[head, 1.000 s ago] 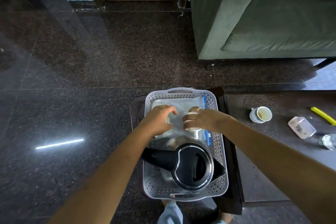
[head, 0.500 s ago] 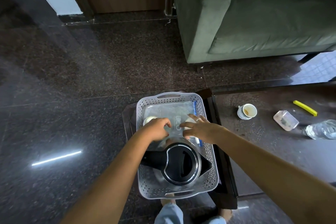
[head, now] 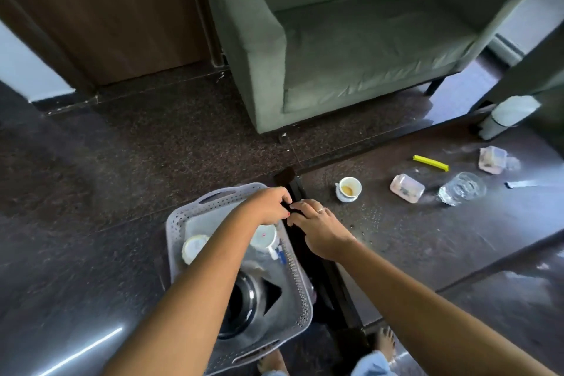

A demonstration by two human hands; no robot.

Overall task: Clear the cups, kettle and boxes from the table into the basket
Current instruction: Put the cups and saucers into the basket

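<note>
Grey basket (head: 183,223) holds the kettle (head: 244,305); above its far corner my left hand (head: 268,206) and right hand (head: 317,227) meet, grips unclear.

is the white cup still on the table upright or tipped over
Upright. The white cup stands on the table with its round mouth facing up, showing a brownish residue at the bottom.

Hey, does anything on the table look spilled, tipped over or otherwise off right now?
Yes. A clear plastic bottle lies on its side on the table, and a small pinkish box beside it sits tilted. Pale specks are scattered across the tabletop near the cup, which holds brownish residue.
</note>
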